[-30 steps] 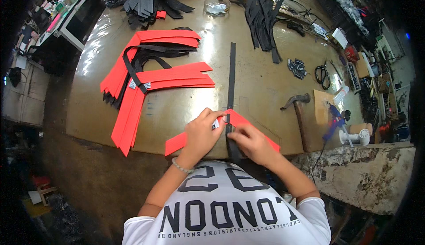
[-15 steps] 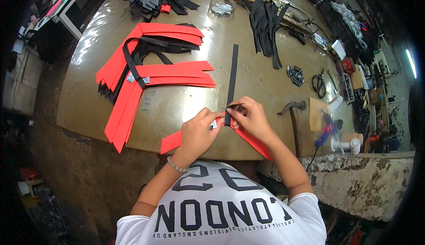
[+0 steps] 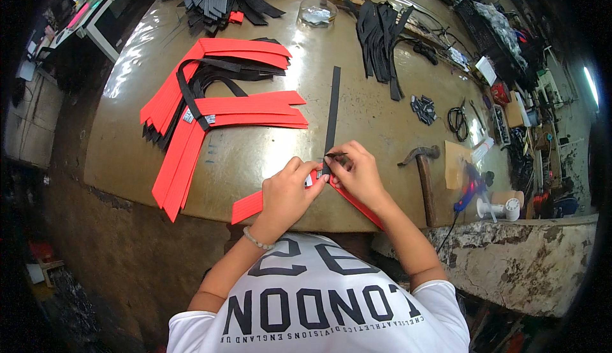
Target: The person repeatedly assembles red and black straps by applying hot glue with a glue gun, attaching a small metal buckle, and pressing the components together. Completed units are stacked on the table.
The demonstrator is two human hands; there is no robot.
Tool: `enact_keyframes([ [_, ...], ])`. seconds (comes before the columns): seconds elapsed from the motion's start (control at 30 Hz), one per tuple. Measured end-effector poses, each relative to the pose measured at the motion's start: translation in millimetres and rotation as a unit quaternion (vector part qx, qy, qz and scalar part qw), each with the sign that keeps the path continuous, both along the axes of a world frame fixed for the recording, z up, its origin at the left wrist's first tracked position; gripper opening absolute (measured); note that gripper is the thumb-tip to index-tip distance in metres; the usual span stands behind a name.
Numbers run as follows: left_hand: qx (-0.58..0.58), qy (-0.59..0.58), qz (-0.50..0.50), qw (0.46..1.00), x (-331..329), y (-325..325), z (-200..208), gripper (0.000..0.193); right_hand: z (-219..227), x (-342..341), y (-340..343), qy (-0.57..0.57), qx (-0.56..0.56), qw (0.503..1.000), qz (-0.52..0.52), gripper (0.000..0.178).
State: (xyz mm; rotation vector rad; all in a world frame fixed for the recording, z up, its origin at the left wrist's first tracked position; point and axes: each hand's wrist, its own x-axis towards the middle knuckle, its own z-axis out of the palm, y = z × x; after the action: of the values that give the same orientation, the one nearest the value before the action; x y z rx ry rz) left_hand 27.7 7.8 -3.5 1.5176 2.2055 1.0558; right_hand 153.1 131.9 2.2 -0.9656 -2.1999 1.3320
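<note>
Viewed from my side of the table (image 3: 255,155), 12 o'clock being its far edge: 1 second ago, the near end of the black strip (image 3: 334,104) hung at 6 o'clock, below the red strap (image 3: 248,208); that end is now raised and turned over the strap's bend. In my judgement, this puts the wrap around the bend partly formed, not yet secured. The work sits at 6 o'clock, just inside the near edge. Left hand (image 3: 287,184): thumb and fingers closed together, pinching the red strap beside the bend. Right hand (image 3: 357,171): thumb and forefinger closed, gripping the strip's free end. Count: 1 strap and 1 strip in work; 1 bundle of red straps (image 3: 178,168) at 9 o'clock; 1 bundle of black strips (image 3: 377,41) at 1; 1 clear tub (image 3: 317,14) at 12; 1 pair of scissors (image 3: 458,120) at 3; 1 hammer (image 3: 426,184) at 4. Overlap prevents counting within either bundle.
</note>
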Motion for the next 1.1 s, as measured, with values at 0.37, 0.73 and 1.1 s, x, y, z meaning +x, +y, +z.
enact_keyframes([
  [0.37, -0.038, 0.039, -0.072, 0.996, -4, 0, 8, 0.032, 11, 23, -24, -0.014, 0.300, 0.951, 0.073, 0.032],
  [0.73, 0.023, 0.005, -0.016, 1.000, -5, -19, 1, 0.020, -5, 112, 11, -0.209, 0.441, 0.834, -0.260, 0.038],
  [1.1, 0.084, -0.009, -0.025, 0.996, -9, -9, -9, 0.016, 41, 53, -40, -0.145, 0.124, 0.975, -0.113, 0.036],
])
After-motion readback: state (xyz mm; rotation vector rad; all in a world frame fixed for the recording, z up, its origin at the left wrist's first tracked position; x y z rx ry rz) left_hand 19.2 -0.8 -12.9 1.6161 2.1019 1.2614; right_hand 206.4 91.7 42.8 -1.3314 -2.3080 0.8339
